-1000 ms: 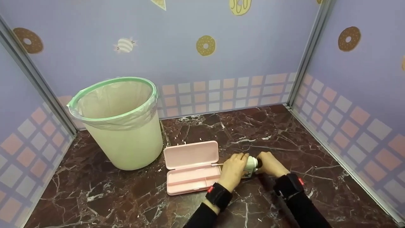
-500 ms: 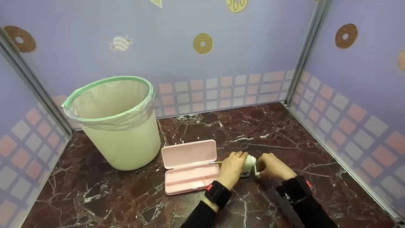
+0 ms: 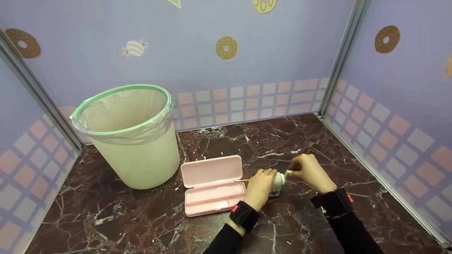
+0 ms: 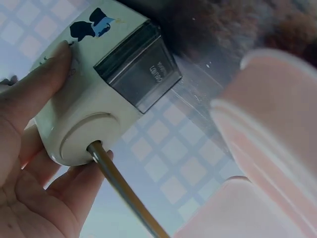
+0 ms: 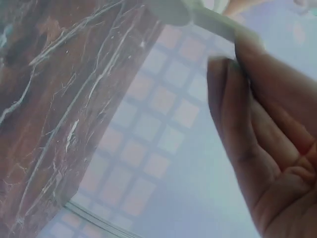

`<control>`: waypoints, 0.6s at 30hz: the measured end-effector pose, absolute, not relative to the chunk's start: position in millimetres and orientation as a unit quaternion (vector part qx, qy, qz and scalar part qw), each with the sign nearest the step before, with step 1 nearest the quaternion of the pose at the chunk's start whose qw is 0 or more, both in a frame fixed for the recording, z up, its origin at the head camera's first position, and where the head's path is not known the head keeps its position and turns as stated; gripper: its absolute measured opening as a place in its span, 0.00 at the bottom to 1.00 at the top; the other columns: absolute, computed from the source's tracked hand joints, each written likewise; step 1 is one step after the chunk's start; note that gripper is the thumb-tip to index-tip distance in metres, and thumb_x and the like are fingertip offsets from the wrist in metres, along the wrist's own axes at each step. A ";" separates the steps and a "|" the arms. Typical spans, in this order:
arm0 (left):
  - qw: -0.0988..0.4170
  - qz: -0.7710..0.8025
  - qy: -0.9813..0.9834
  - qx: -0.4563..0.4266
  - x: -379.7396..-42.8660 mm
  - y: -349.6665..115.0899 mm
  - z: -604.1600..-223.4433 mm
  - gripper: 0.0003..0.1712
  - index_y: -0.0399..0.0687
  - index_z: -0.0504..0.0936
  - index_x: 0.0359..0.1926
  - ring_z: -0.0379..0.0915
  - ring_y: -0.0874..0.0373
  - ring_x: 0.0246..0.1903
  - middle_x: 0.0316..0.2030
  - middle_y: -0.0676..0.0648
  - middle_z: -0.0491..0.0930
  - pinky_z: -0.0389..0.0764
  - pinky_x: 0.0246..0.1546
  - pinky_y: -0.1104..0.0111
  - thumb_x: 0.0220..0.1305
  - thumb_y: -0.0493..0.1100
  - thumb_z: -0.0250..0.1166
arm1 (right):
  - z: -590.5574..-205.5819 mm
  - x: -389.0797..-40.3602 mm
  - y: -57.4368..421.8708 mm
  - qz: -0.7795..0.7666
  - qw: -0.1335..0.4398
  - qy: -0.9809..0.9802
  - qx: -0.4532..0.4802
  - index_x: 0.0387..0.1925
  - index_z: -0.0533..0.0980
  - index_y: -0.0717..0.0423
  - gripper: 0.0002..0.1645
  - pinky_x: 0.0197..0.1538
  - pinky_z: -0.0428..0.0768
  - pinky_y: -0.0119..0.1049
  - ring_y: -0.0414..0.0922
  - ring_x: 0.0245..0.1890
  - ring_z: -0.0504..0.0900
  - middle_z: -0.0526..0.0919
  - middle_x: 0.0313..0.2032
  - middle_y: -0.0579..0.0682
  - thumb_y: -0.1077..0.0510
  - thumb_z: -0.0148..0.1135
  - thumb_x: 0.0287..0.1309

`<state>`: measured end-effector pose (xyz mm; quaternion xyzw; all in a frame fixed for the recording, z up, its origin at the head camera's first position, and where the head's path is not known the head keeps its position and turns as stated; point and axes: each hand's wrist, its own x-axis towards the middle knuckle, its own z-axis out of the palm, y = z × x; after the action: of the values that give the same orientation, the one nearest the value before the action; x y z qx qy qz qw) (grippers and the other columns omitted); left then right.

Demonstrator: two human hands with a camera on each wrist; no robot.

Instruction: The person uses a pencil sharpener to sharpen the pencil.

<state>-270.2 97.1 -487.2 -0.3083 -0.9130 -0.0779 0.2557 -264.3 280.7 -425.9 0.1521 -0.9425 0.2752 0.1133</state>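
Lilac walls (image 3: 190,70), printed with doughnuts (image 3: 220,53) and rows of pink and white squares (image 3: 237,104), enclosed a dark red marble counter (image 3: 141,222) veined in white. On its far left stood a pale green bin (image 3: 141,165), with a clear liner (image 3: 148,133) folded down over its top. To the bin's right, and nearer, lay a pink case (image 3: 212,205), its lid (image 3: 212,171) raised and its compartments showing.

Just right of the case was a pale sharpener (image 3: 278,180) with a dark, see-through drawer (image 4: 143,72). The left hand (image 3: 260,185) was wrapped round its body — thumb along one side, fingers on the other. A pencil (image 4: 131,198) ran into the hole at the sharpener's left end, its other end reaching over the case.

At the right end, the right hand (image 3: 310,173) pinched the crank (image 5: 215,23) between thumb and fingertips. The two hands were close together but not touching — both wrists wore black bands (image 3: 244,216) above black sleeves (image 3: 226,241).
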 end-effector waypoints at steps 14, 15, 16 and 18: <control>0.217 -0.089 -0.922 -0.308 -271.5 95.8 -485.2 0.35 0.53 0.81 0.55 0.80 0.58 0.46 0.52 0.53 0.85 0.83 0.45 0.70 0.42 0.46 0.80 | -482.2 -314.0 278.9 0.226 0.116 -0.953 0.167 0.14 0.79 0.60 0.10 0.24 0.74 0.35 0.42 0.18 0.76 0.81 0.16 0.52 0.74 0.70 0.39; 0.217 -0.089 -0.922 -0.308 -271.8 95.4 -485.6 0.35 0.53 0.82 0.55 0.81 0.58 0.46 0.52 0.53 0.85 0.83 0.45 0.70 0.41 0.45 0.80 | -483.6 -314.0 279.0 0.228 0.109 -0.953 0.169 0.13 0.78 0.60 0.11 0.23 0.72 0.34 0.41 0.17 0.74 0.80 0.15 0.51 0.74 0.69 0.38; 0.220 -0.090 -0.921 -0.309 -272.2 94.9 -486.1 0.35 0.53 0.82 0.55 0.81 0.58 0.46 0.52 0.53 0.85 0.83 0.46 0.70 0.41 0.45 0.80 | -484.0 -313.9 278.7 0.231 0.103 -0.953 0.169 0.13 0.77 0.60 0.11 0.23 0.70 0.33 0.40 0.17 0.73 0.80 0.15 0.51 0.74 0.69 0.38; 0.223 -0.091 -0.920 -0.310 -273.2 93.8 -486.2 0.34 0.52 0.82 0.55 0.81 0.58 0.46 0.52 0.52 0.85 0.82 0.46 0.70 0.41 0.44 0.80 | -484.0 -314.3 277.8 0.235 0.093 -0.952 0.170 0.11 0.76 0.60 0.12 0.22 0.67 0.32 0.39 0.16 0.69 0.79 0.14 0.50 0.75 0.68 0.37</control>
<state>-273.2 93.8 -486.2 -0.3096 -0.9199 -0.0906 0.2231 -314.3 277.8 -484.0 0.1704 -0.9524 0.2348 0.0930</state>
